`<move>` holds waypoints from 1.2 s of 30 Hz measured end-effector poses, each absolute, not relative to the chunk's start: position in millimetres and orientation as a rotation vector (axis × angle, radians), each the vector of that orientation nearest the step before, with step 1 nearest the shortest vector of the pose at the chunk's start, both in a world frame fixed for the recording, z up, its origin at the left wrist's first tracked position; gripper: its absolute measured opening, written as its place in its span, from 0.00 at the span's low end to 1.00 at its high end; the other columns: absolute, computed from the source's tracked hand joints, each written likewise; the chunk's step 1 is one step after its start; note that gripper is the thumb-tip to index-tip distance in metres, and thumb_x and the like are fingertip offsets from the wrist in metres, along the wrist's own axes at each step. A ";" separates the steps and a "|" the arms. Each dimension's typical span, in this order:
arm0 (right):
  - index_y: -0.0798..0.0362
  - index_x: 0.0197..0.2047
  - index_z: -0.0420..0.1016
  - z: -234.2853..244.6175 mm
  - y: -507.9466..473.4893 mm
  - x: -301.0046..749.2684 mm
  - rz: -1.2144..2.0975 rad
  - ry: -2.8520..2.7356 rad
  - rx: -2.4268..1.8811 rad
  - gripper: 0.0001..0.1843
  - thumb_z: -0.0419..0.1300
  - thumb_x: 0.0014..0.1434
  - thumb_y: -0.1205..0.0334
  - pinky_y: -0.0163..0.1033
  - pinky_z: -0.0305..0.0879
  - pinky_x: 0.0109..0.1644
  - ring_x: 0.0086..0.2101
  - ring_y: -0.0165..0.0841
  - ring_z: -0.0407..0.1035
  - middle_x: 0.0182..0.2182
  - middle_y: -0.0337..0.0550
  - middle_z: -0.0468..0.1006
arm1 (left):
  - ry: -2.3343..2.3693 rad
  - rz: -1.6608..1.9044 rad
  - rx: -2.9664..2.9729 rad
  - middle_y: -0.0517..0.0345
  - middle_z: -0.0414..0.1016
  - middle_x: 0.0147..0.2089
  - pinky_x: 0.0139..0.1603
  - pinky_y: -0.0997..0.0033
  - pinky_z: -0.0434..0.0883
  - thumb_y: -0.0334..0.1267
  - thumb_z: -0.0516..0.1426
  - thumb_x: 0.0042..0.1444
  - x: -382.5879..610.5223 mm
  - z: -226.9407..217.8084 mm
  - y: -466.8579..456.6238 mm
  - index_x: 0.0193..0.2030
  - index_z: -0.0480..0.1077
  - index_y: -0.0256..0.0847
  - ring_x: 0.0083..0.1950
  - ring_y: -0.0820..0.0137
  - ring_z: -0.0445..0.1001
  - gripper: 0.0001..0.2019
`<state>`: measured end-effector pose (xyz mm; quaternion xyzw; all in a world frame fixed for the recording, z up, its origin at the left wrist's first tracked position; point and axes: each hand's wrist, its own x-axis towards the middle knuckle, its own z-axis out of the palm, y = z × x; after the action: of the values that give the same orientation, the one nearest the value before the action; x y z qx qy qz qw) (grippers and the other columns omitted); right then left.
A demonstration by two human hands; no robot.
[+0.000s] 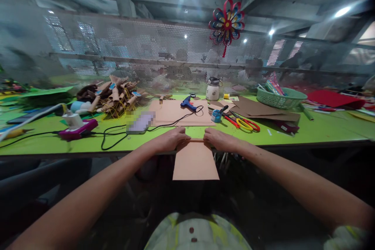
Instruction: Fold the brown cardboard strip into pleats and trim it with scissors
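Note:
A sheet of light brown paper hangs over the table's front edge, its far end rolled into a narrow tube. My left hand is closed on the left end of that roll, fingers curled over it. At the right end my right hand grips it the same way. Just beyond the hands lies a stack of flat brown sheets, with a blue glue gun resting on top. Right of the stack are a small blue jar and scissors with yellow and red handles.
On the left are a phone, a purple power strip with cables, and a heap of rolled brown paper pieces. A white jug, brown card and a green basket stand or lie at the back right.

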<state>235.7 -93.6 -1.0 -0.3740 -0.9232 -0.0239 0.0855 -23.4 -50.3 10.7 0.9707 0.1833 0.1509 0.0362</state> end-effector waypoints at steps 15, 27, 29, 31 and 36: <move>0.57 0.33 0.69 -3.1 -98.1 222.2 -0.234 -2.677 -1.237 0.04 0.54 0.59 0.71 0.36 0.54 0.36 0.36 0.33 0.60 0.33 0.46 0.68 | 0.668 0.365 3.244 0.50 0.67 0.36 0.36 0.69 0.62 0.28 0.50 0.60 -17.8 9.7 -56.3 0.36 0.69 0.36 0.37 0.66 0.65 0.07; 0.61 0.37 0.71 5.4 -107.7 209.3 -0.595 -2.963 -1.063 0.11 0.51 0.65 0.64 0.41 0.58 0.38 0.38 0.40 0.60 0.33 0.52 0.68 | 0.529 0.356 3.314 0.50 0.66 0.37 0.39 0.69 0.63 0.30 0.47 0.64 -35.2 10.4 -66.5 0.50 0.69 0.36 0.41 0.65 0.64 0.13; 0.61 0.38 0.72 7.8 -109.0 207.0 -0.598 -2.967 -1.109 0.11 0.51 0.65 0.65 0.41 0.59 0.37 0.39 0.40 0.60 0.34 0.53 0.69 | 0.507 0.339 3.329 0.49 0.66 0.37 0.39 0.69 0.63 0.30 0.47 0.63 -36.1 11.9 -68.3 0.52 0.69 0.36 0.42 0.64 0.64 0.14; 0.62 0.39 0.72 10.6 -112.0 206.8 -0.593 -2.965 -1.168 0.09 0.52 0.64 0.67 0.40 0.60 0.36 0.39 0.40 0.61 0.34 0.53 0.69 | 0.495 0.335 3.330 0.49 0.66 0.36 0.39 0.69 0.63 0.29 0.48 0.63 -35.1 12.3 -68.3 0.51 0.70 0.35 0.41 0.64 0.64 0.14; 0.62 0.38 0.72 14.8 -121.8 208.9 -0.589 -3.006 -1.229 0.06 0.54 0.61 0.70 0.39 0.62 0.36 0.39 0.40 0.62 0.35 0.52 0.70 | 0.464 0.360 3.306 0.50 0.66 0.33 0.39 0.69 0.63 0.29 0.50 0.61 -33.5 11.1 -66.0 0.47 0.73 0.35 0.40 0.65 0.64 0.12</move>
<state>208.9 -121.8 14.8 -0.3712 -0.9079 -0.1777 -0.0796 -33.5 -66.0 11.1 0.9788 0.1374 0.1066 -0.1079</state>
